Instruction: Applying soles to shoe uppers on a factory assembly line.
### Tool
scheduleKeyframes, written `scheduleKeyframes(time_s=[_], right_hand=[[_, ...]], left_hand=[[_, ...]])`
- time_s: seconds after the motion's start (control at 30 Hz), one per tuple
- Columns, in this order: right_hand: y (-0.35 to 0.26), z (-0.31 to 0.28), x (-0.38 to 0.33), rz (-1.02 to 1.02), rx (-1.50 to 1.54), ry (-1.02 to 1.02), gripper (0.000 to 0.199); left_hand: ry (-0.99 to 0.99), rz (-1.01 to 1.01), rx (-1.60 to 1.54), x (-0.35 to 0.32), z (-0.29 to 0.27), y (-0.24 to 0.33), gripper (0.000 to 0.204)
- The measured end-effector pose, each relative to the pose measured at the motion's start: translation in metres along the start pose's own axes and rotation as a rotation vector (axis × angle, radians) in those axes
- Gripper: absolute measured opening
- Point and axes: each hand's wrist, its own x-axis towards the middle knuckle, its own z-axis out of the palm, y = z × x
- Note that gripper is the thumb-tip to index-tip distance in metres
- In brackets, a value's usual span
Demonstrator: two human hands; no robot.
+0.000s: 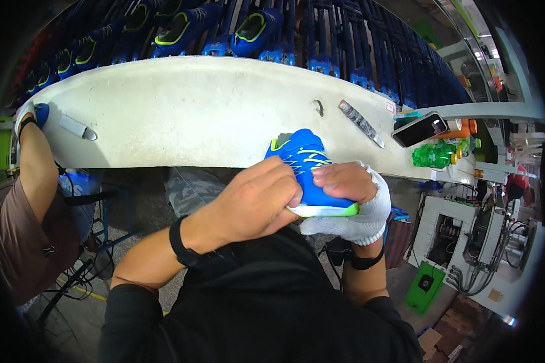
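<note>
A blue sneaker (304, 158) with yellow-green trim and laces is held between my two hands at the table's near edge, its white and green sole edge turned toward me. My bare left hand (254, 196) is closed, its fingers pinching the sole edge at the shoe's near left side. On the other side my right hand (363, 199), in a white glove with bare fingertips, grips the shoe, fingers over the upper and thumb under the sole. Black bands circle both wrists.
On the white table (181, 115) lie a tape-wrapped knife (361, 124), a small dark strip (318, 107), a phone (419, 129) and green bottles (436, 155). Blue sneakers (256, 31) stand on the roller conveyor (369, 48) behind. At left, a co-worker's arm (37, 175) reaches in near a white-handled tool (77, 127).
</note>
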Motion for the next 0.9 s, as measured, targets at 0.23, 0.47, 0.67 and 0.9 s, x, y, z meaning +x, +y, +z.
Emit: scheduleKeyframes(time_s=[0.23, 0.47, 0.67, 0.9], right_hand=[[-0.005, 0.008, -0.001, -0.158, -0.022, -0.043, 0.061], [0.012, 0.018, -0.015, -0.145, 0.269, 0.263, 0.048], [0.063, 0.052, -0.002, 0.307, 0.709, 0.418, 0.031], [0.024, 0.062, 0.076, 0.065, 0.377, 0.014, 0.12]], left_hand=[[-0.264, -0.166, -0.003, 0.011, -0.022, -0.008, 0.045], [-0.209, -0.137, 0.312, -0.024, -0.046, -0.031, 0.043], [-0.18, 0.104, 0.394, 0.007, -0.102, 0.007, 0.067], [-0.27, -0.191, 0.289, 0.058, -0.114, 0.002, 0.081]])
